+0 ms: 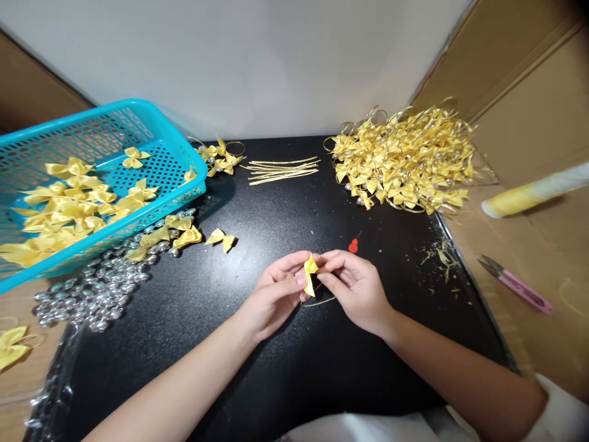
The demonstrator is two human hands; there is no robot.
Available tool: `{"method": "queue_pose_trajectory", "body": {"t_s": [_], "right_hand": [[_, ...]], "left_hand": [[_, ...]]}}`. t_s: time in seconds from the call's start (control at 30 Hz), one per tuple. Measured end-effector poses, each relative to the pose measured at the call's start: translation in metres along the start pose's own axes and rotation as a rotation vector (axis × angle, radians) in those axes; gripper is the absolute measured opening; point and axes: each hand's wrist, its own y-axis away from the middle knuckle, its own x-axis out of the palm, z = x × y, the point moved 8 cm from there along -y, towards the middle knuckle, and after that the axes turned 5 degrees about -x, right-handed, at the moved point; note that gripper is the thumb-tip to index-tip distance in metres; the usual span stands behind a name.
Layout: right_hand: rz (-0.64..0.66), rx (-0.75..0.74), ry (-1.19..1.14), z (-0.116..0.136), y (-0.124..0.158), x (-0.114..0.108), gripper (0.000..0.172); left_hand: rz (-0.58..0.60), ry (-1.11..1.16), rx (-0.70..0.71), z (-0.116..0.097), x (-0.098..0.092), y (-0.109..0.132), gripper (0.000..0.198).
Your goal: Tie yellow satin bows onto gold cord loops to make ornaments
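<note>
Over the middle of the black table, my left hand (280, 288) pinches a yellow ribbon bow (310, 276) between thumb and fingers. Close against the bow's right side, the thumb and fingertips of my right hand (354, 285) are pressed together. What lies between them is too small to make out. A thin gold cord (324, 302) curves out below the bow and passes under my right hand. Just beyond that hand lies a small red needle threader (353, 246) with a fine wire tip. A single loose bow (221, 239) rests to the left.
A blue basket (161, 123) of bows stands left, with silver beads (96, 294) spread before it. Cut gold cords (283, 170) lie at the back. Finished bows with loops (400, 159) are heaped back right. Pink thread snips (515, 284) and a yellow-white tube (534, 190) lie right.
</note>
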Motion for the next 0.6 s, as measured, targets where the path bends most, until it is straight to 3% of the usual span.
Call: {"method": "queue_pose_trajectory", "body": {"t_s": [0.6], "right_hand": [[-0.003, 0.008, 0.013, 0.0, 0.0002, 0.0004, 0.009]], "left_hand": [[0.004, -0.002, -0.003, 0.001, 0.002, 0.0007, 0.028]]}}
